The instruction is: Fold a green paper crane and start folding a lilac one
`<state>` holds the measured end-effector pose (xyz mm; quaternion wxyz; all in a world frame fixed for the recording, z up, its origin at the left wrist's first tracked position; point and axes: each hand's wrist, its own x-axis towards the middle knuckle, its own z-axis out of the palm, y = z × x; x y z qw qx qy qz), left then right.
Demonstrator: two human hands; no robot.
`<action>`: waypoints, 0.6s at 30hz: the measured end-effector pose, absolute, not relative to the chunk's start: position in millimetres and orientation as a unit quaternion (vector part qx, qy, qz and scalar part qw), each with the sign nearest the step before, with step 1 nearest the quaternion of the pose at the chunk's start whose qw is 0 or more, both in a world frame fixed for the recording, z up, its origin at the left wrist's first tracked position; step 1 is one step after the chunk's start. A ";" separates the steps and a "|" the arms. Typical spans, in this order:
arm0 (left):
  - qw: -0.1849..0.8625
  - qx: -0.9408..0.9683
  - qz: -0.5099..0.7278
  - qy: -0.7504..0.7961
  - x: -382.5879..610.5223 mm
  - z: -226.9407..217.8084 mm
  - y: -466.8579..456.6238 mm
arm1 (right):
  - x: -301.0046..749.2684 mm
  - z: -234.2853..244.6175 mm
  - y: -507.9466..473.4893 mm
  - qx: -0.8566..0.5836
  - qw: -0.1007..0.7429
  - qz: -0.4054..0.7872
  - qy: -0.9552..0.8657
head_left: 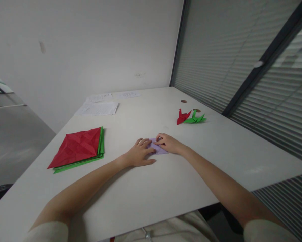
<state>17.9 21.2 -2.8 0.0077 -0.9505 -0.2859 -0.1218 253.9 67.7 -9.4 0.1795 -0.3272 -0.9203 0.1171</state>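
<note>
A small folded piece of purple paper [161, 150] lies flat on the white table before me. My left hand [140, 153] rests across its left part, fingers spread and the thumb stretched out apart. At the paper's upper right, my right hand [169, 142] has its fingers curled and pinched on the paper. The fingers of both hands cover much of the paper, so its exact folds are hidden. Farther off to the right stand a red origami bird [182, 117] and a green origami bird [195, 118], touching or nearly so.
On the left lies a stack of creased paper sheets, a red sheet [79, 145] over green sheets [100, 148]. Printed white papers [102, 108] lie at the back left. Two round holes pierce the table [141, 124] near the blinds [211, 67] on the right.
</note>
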 end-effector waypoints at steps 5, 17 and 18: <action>0.007 -0.952 -0.106 -0.289 18.7 -3.3 16.1 | 253.1 -6.7 67.0 -0.333 0.171 0.122 -0.919; -0.017 -0.958 -0.110 -0.263 15.8 -11.0 30.5 | 252.9 -6.3 67.8 -0.336 0.157 0.129 -0.919; -0.018 -0.959 -0.108 -0.263 15.7 -11.0 31.3 | 253.7 -6.0 68.2 -0.334 0.156 0.131 -0.920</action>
